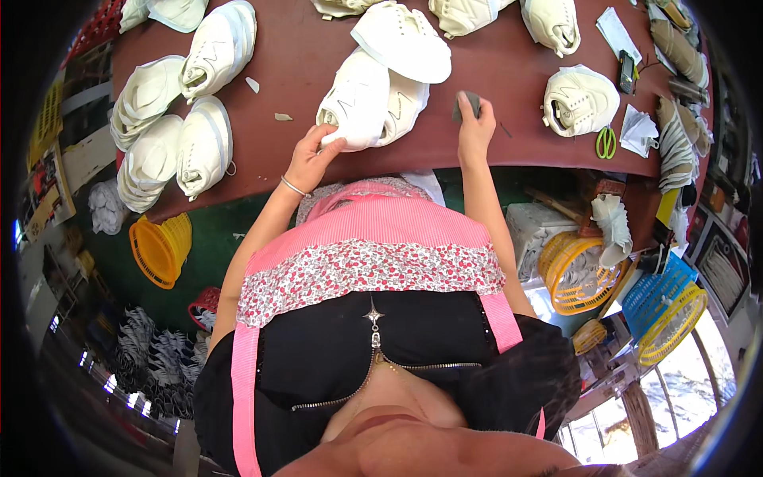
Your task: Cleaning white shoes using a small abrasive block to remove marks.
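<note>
With thumb and fingers, my left hand grips the near edge of a cream-white shoe upper at the table's front. Another upper lies partly beneath it on the right, and one more upper rests against its far end. To the right, my right hand is closed around a small dark grey block, just over the tabletop and apart from the uppers. The block's exact kind does not show.
The table has a dark red cover. Several stacked uppers stand at left; a single upper sits at right near green-handled scissors, papers and a dark handheld device. Yellow baskets stand below.
</note>
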`<state>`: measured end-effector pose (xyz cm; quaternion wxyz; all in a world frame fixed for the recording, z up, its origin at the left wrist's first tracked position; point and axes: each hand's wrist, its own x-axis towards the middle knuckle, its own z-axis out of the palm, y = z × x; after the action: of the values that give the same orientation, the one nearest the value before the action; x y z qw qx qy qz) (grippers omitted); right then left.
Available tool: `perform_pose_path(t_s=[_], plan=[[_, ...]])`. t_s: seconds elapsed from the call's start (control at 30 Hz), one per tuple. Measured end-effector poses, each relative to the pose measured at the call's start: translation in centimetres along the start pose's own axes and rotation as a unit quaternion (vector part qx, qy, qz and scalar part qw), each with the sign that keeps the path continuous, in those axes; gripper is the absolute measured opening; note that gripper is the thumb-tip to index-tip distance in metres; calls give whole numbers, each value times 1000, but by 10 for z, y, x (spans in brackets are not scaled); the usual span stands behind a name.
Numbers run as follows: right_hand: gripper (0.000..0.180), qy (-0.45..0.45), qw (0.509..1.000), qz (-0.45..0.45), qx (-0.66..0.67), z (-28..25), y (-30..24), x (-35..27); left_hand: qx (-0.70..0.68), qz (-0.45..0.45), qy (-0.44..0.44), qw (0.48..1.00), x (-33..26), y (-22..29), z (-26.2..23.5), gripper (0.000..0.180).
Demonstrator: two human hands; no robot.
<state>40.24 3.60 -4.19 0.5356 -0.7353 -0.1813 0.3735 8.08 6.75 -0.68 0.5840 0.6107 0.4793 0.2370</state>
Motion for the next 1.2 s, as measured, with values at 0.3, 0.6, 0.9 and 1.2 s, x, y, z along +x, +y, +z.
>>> perform_pose_path(t_s=[0.3,0.6,0.9,1.2], plan=[[18,-189,970,112,101,24,29,-60,-246,-98,30,964,2,-5,-10,30],[17,-237,962,95,99,43,13,-69,-118,-50,47,991,-28,6,-25,45],[15,-165,943,136,257,54,-29,-5,297,153,65,940,-32,-19,9,40],[10,-168,951,-9,259,-95,-54,47,342,199,61,916,-35,-25,8,32]])
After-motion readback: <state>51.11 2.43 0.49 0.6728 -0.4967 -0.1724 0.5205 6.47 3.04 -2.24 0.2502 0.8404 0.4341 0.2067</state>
